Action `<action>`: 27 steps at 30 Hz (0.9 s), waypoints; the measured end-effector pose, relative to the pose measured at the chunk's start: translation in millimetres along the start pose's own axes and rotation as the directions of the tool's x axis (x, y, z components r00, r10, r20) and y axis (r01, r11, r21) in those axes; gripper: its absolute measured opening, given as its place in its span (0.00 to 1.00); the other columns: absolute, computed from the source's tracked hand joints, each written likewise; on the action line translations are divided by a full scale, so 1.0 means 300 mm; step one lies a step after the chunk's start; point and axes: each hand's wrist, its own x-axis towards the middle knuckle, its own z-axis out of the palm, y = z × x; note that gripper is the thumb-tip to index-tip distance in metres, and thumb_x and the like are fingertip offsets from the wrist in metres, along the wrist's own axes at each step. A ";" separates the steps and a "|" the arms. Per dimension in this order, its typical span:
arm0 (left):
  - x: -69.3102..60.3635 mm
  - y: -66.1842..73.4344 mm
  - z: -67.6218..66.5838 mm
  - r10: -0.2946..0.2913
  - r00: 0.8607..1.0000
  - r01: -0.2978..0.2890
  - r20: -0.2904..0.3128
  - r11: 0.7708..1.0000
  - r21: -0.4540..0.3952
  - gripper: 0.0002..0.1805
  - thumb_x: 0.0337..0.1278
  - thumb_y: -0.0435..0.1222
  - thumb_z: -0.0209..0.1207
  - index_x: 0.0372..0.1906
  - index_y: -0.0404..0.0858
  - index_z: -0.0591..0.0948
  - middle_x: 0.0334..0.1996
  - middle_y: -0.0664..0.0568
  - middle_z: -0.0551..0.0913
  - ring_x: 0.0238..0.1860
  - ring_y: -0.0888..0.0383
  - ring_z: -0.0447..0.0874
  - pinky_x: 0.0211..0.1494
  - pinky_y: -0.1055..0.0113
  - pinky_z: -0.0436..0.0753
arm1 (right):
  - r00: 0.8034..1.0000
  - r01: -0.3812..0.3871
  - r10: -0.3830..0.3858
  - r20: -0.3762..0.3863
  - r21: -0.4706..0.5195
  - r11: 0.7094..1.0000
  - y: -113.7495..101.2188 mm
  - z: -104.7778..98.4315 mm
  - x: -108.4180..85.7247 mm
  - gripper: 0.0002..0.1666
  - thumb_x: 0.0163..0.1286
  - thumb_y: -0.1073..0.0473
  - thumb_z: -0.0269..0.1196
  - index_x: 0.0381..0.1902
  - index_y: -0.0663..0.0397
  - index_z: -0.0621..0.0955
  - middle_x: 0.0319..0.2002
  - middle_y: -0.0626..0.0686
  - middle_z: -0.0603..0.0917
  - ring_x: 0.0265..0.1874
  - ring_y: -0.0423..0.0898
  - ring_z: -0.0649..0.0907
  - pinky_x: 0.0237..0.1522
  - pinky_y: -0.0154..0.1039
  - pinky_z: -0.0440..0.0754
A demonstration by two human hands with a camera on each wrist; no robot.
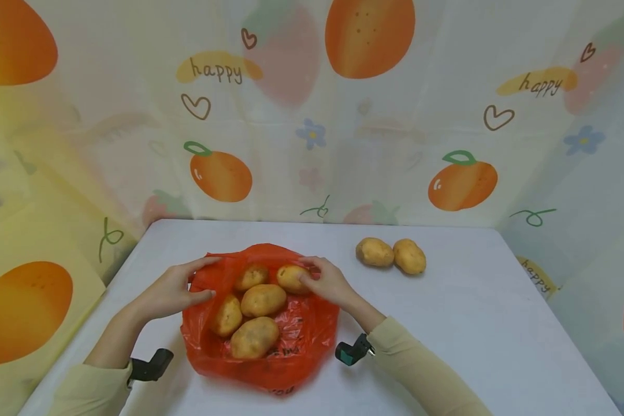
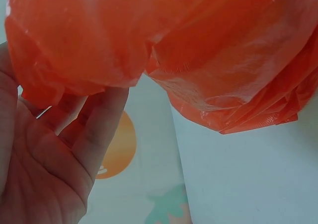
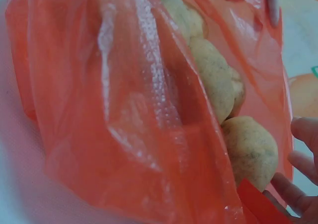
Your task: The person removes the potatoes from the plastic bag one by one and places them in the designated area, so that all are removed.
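Head view, and here's the bag (image 1: 249, 370), left of centre in the lower half of the frame, mouth wide, five potatoes (image 1: 263, 300) nestled inside! The left hand (image 1: 169, 289) is at the bag's upper-left rim: its grip looks released, thumb and fingers spread against the plastic rather than pinching. Over at the bag's upper right, the right hand (image 1: 333, 283) has its thumb at the nearest potato; whether that grip is clenched on potato or on rim, I cannot tell. Further out, right of centre, a loose pair (image 1: 374, 252) of potatoes sits side by side on the white surface (image 1: 473, 289).

Danger here? If the rim slips off those spread left fingers, the thin plastic could flop inward and close the mouth. The front wall looks low and slack, so a tug might roll the front potato over it.

Now the lettering: dark print inside the bag and along its lower edge, too crumpled to read. The backdrop (image 1: 270, 133) says "happy" upper left, upper right, and again beside the surface's right edge.
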 end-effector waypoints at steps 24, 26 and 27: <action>0.003 0.015 0.001 -0.016 0.998 0.019 0.056 0.998 -0.056 0.34 0.52 0.37 0.63 0.65 0.39 0.65 0.52 0.42 0.77 0.42 0.53 0.79 0.34 0.69 0.83 | 0.989 -0.111 0.116 0.096 -0.053 0.992 0.010 0.015 0.041 0.25 0.62 0.55 0.62 0.57 0.54 0.73 0.54 0.58 0.74 0.54 0.53 0.74 0.55 0.47 0.75; 0.004 0.013 0.002 -0.011 0.999 0.014 0.053 0.998 -0.056 0.34 0.52 0.37 0.63 0.65 0.40 0.65 0.51 0.43 0.77 0.42 0.53 0.79 0.34 0.69 0.83 | 0.985 -0.140 0.143 0.100 -0.039 0.989 0.011 0.020 0.045 0.26 0.62 0.55 0.62 0.57 0.53 0.72 0.54 0.58 0.74 0.54 0.53 0.74 0.55 0.47 0.75; 0.005 0.012 0.003 -0.008 0.999 0.011 0.052 0.998 -0.054 0.33 0.52 0.37 0.63 0.65 0.40 0.65 0.51 0.43 0.77 0.42 0.53 0.79 0.34 0.69 0.83 | 0.983 -0.149 0.152 0.102 -0.034 0.988 0.012 0.022 0.046 0.26 0.62 0.55 0.62 0.57 0.53 0.72 0.54 0.57 0.74 0.54 0.53 0.74 0.55 0.47 0.75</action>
